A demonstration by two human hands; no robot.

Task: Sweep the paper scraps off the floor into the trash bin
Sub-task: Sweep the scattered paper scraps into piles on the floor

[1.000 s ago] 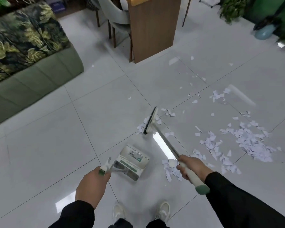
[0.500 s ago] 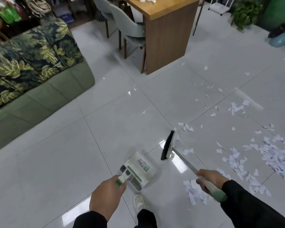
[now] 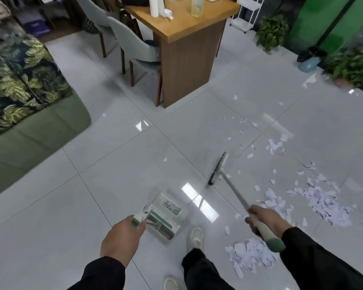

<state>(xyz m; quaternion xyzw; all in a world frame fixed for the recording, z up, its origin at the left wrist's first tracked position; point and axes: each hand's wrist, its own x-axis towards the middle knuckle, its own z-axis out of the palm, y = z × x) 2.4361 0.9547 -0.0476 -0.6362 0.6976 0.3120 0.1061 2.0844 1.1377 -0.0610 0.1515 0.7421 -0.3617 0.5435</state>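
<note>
Paper scraps (image 3: 325,200) are strewn on floor (image 3: 113,174) to the right, w/ a pile (image 3: 250,257) by the right foot. Broom (image 3: 228,181) is gripped by right hand (image 3: 264,219), dustpan (image 3: 168,214) handle by left hand (image 3: 122,237). Risk: scraps scattered if swept hard. Broom's long axis runs up-left, head far from scraps.

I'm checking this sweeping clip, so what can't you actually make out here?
Head view only:
- Trash bin: nowhere in frame.
- Label on the dustpan: too small to read.
- Broom head: motion-blurred; floor contact unclear.
- Paper scraps near right hand: partly hidden by the sleeve.
- Left hand: fingers hidden behind its back.
</note>
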